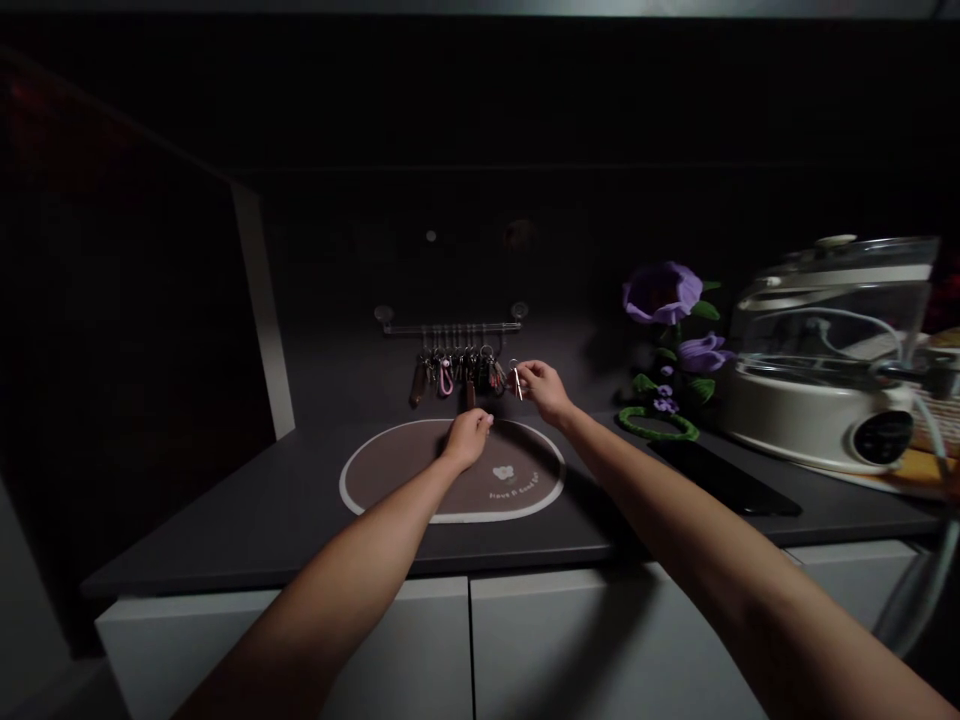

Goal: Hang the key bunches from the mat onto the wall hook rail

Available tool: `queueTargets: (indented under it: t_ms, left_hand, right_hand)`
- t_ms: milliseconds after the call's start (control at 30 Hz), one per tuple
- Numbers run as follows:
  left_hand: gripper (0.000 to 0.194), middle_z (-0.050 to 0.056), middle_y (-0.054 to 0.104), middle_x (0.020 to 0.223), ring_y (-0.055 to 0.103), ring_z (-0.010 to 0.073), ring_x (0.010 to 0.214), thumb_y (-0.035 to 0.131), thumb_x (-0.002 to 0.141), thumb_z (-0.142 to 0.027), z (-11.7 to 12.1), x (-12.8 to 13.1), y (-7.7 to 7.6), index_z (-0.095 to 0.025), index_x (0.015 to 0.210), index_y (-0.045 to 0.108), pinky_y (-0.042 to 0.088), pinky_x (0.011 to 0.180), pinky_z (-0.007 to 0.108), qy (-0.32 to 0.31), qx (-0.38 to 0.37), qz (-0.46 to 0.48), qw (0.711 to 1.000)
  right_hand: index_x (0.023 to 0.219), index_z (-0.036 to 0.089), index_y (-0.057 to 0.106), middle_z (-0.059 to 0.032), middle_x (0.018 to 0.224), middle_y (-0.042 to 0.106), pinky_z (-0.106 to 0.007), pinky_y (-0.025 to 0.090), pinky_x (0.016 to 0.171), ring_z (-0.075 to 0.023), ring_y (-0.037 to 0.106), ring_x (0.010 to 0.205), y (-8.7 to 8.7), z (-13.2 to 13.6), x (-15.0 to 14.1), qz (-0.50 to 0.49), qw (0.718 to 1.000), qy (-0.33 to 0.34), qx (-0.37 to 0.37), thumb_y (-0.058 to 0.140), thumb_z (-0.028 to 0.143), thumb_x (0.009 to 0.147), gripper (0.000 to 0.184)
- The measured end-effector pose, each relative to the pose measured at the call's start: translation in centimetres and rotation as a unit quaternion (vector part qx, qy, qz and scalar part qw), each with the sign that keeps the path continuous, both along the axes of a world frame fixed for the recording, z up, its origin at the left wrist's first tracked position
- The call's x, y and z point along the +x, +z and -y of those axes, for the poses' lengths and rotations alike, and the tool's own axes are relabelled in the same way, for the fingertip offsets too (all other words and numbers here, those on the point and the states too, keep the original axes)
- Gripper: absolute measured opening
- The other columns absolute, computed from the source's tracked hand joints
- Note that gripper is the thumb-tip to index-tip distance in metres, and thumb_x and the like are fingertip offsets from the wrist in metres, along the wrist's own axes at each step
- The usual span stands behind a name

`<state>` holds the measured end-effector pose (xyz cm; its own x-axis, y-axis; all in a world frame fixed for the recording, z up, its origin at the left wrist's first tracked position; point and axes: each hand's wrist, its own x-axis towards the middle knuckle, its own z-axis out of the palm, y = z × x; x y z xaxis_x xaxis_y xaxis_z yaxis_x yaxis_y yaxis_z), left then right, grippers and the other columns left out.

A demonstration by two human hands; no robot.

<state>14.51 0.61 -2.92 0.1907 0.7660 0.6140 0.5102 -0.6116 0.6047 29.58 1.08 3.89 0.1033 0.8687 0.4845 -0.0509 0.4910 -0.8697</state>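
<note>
Several bunches of keys [461,368] hang from hooks on a clear rail [450,328] fixed to the dark back wall. Just right of the bunches, my right hand [546,390] pinches a ring with keys [517,382] that dangle below the fingertips. Lower down, my left hand [466,438] is over the brown oval mat [397,470] with its fingers curled together. A brown strap [471,394] hangs right above that hand; whether the fingers grip anything is hidden. Among the hung bunches are a pink loop [445,378] and a brown tag [418,384].
Purple craft flowers [664,295] with a green ring base [658,424] stand on the right. Beside them are a flat black slab [724,475] and a white appliance [795,400] with a clear cover and cable. The dark counter [247,520] tops white cabinets [555,640].
</note>
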Motion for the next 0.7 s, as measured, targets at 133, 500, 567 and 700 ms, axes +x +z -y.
queueTargets:
  t_ms: [133, 500, 567, 700]
  left_hand:
    - [0.022, 0.000, 0.057, 0.060, 0.051, 0.0113, 0.058, 0.043, 0.080, -0.024, 0.0, 0.1, 0.0, -0.016, 0.063, 0.054, 0.036, 0.059, 0.023, -0.001, -0.002, -0.004, 1.000]
    - [0.022, 0.001, 0.057, 0.060, 0.051, 0.0111, 0.056, 0.042, 0.081, -0.026, -0.4, 0.0, -0.1, -0.015, 0.066, 0.054, 0.036, 0.057, 0.023, -0.007, -0.027, 0.019, 0.999]
    - [0.022, 0.000, 0.057, 0.060, 0.051, 0.0109, 0.055, 0.042, 0.081, -0.026, -0.4, 0.0, -0.1, -0.016, 0.066, 0.054, 0.036, 0.056, 0.022, -0.005, -0.033, 0.020, 0.999]
    - [0.022, 0.000, 0.057, 0.060, 0.051, 0.0104, 0.054, 0.042, 0.081, -0.027, -0.7, 0.0, -0.3, -0.016, 0.067, 0.054, 0.037, 0.056, 0.022, -0.003, -0.029, 0.020, 0.999]
  right_hand:
    - [0.071, 0.017, 0.049, 0.0064, 0.046, 0.041, -0.021, 0.045, 0.050, -0.0110, 0.055, 0.054, 1.9, -2.3, -0.5, -0.029, 0.999, -0.020, -0.001, 0.055, 0.026, 0.069, 0.010]
    - [0.069, 0.016, 0.050, 0.0051, 0.046, 0.046, -0.024, 0.049, 0.052, -0.0102, 0.055, 0.051, 3.6, -6.2, -0.9, -0.042, 0.997, -0.064, -0.027, 0.050, 0.018, 0.071, 0.003]
    - [0.070, 0.016, 0.050, 0.0046, 0.047, 0.046, -0.023, 0.049, 0.052, -0.0105, 0.056, 0.052, 3.6, -6.5, -0.8, -0.043, 0.996, -0.068, -0.034, 0.050, 0.019, 0.072, 0.003]
    - [0.071, 0.016, 0.050, 0.0034, 0.049, 0.049, -0.023, 0.049, 0.053, -0.0110, 0.057, 0.053, 3.5, -6.6, -0.6, -0.039, 0.997, -0.057, -0.046, 0.050, 0.019, 0.073, 0.005]
